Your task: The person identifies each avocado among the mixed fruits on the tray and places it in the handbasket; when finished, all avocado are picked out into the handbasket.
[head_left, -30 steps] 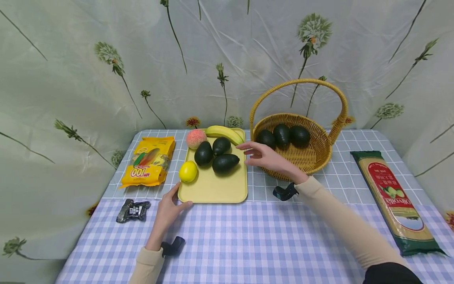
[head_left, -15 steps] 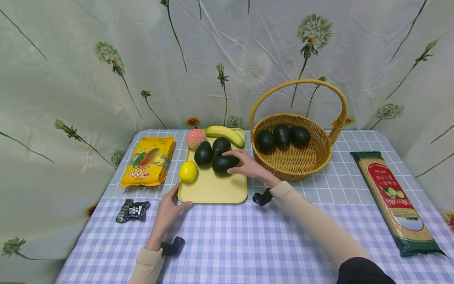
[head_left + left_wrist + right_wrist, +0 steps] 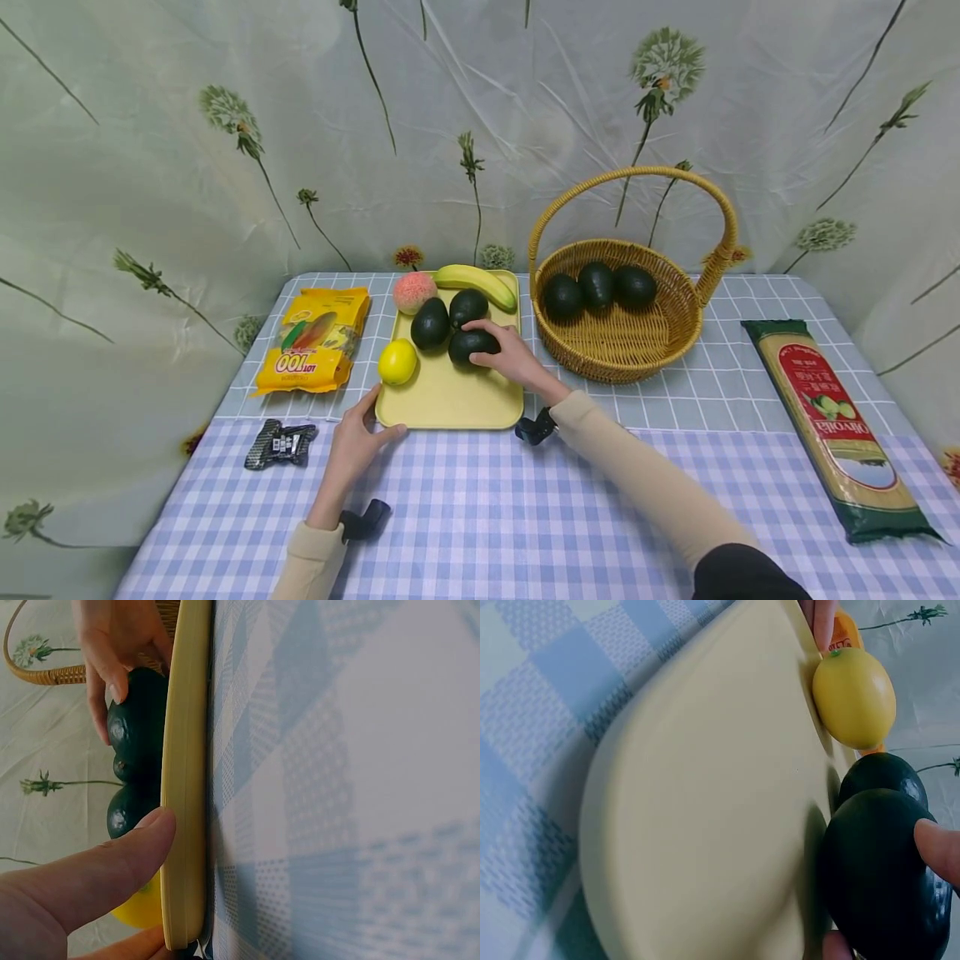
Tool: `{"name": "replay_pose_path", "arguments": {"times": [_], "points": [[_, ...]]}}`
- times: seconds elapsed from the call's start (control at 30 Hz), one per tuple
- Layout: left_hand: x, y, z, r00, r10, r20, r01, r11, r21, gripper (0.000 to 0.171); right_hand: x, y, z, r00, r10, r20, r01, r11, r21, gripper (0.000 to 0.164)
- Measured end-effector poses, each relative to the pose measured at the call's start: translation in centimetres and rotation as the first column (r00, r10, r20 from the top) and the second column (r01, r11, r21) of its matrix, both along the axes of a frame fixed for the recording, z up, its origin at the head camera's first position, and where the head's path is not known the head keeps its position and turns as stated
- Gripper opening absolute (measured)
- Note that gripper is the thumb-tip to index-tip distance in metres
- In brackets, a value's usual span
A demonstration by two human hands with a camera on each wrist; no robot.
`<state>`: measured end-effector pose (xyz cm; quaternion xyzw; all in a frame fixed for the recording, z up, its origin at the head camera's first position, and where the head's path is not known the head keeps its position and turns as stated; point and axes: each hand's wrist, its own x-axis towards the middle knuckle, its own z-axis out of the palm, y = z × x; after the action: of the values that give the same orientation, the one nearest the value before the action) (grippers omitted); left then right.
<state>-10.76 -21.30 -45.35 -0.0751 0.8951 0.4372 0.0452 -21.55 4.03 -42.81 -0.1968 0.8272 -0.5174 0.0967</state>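
Note:
My right hand (image 3: 512, 354) grips a dark green avocado (image 3: 467, 348) on the yellow tray (image 3: 442, 410), thumb on the near side and fingers over the far side. In the right wrist view the thumb presses the shiny skin of this avocado (image 3: 877, 877). My left hand (image 3: 357, 442) holds the tray's front left corner, thumb along the front edge and fingers at the left side. Two more avocados, one of them the left avocado (image 3: 431, 324), lie against the gripped one. A lemon (image 3: 397, 362), a peach (image 3: 415, 292) and a banana (image 3: 474, 283) share the tray.
Right of the tray stands a wicker basket (image 3: 622, 354) with a tall arched handle and 3 avocados inside. A yellow mango snack bag (image 3: 315, 340) and a small black packet (image 3: 281, 444) lie at left. A long noodle packet (image 3: 836, 425) lies far right.
My right hand has moved left from beside the basket onto the tray and taken hold of the nearest avocado. The left hand has stayed at the tray's corner.

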Motion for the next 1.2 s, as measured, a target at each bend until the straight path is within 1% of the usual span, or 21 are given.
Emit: {"name": "replay_pose_path", "arguments": {"times": [0.1, 0.23, 0.33, 0.47, 0.6, 0.7, 0.93, 1.2], "points": [[0.0, 0.0, -0.1, 1.0, -0.004, -0.003, 0.004, 1.0, 0.001, 0.081, -0.1, 0.3, -0.1, 0.999, 0.033, -0.027, -0.034, 0.999, -0.037, 0.043], [0.0, 0.0, -0.1, 1.0, -0.002, -0.001, 0.002, 1.0, 0.001, 0.082, -0.1, 1.1, 0.3, 0.996, 0.081, -0.049, -0.084, 0.994, -0.075, 0.042], [0.0, 0.0, 0.0, 1.0, 0.003, 0.004, -0.003, 1.0, 0.0, 0.082, 0.1, 2.0, 1.2, 0.994, 0.094, -0.051, -0.099, 0.991, -0.095, 0.042], [0.0, 0.0, 0.0, 1.0, 0.001, 0.002, -0.001, 1.0, -0.001, 0.082, 0.5, 3.5, 2.8, 0.995, 0.095, -0.016, -0.097, 0.986, -0.137, 0.04], [0.0, 0.0, 0.0, 1.0, 0.002, -0.001, -0.002, 1.0, 0.003, 0.081, 0.6, 5.5, 4.3, 0.994, 0.109, 0.003, -0.106, 0.978, -0.181, 0.04], [0.1, -0.1, 0.0, 1.0, 0.004, -0.001, -0.004, 1.0, 0.005, 0.081, 0.5, 7.4, 5.1, 0.993, 0.116, 0.015, -0.111, 0.973, -0.2, 0.039], [0.0, 0.0, -0.1, 1.0, 0.002, -0.006, -0.002, 1.0, 0.013, 0.081, -0.4, 11.8, 6.2, 0.993, 0.094, 0.067, -0.08, 0.979, -0.189, 0.042], [-0.1, -0.1, -0.2, 1.0, -0.003, -0.017, 0.003, 1.0, 0.011, 0.082, -1.1, 15.6, 5.9, 0.992, 0.053, 0.112, -0.045, 0.996, -0.074, 0.045]]}}
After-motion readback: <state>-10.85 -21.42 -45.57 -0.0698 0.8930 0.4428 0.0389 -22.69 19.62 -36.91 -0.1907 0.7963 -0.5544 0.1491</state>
